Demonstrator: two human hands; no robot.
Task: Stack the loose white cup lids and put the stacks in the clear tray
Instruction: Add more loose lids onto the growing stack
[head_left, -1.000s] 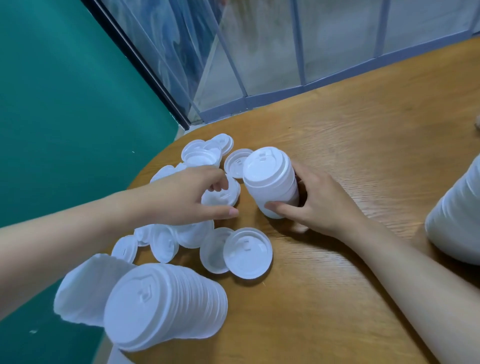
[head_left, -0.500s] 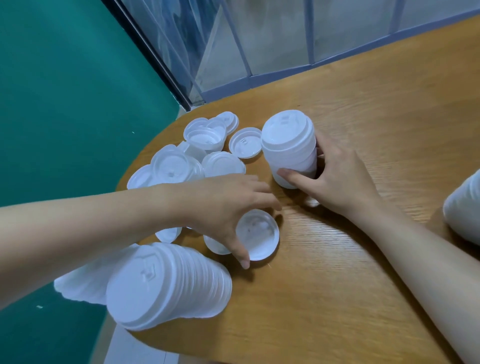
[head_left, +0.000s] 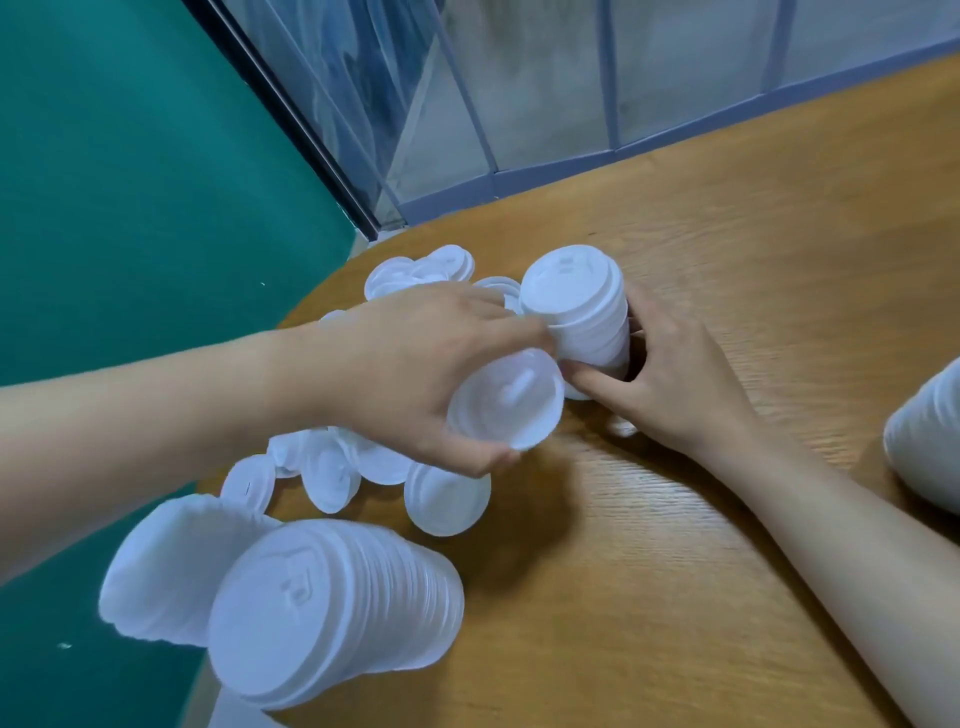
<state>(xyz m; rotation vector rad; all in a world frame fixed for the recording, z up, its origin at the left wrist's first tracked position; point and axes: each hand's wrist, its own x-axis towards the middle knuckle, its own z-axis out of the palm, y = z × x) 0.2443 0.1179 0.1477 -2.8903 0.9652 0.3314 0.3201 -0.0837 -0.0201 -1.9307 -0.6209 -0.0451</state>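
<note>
White plastic is filling the view: the left hand (head_left: 415, 374) is gripping a single lid (head_left: 506, 402) between curled fingers and thumb, tilted, just beside a short upright stack (head_left: 576, 306); the right hand (head_left: 670, 384) is curling its grip round that stack's base on the wooden bench (head_left: 727, 234); loose lids (head_left: 447, 499) are lying near the left edge; a long stack (head_left: 332, 613) is lying on its side at the front.

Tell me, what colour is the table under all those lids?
The table is light brown wood with wavy grain lines, seen best in the head view.
</note>
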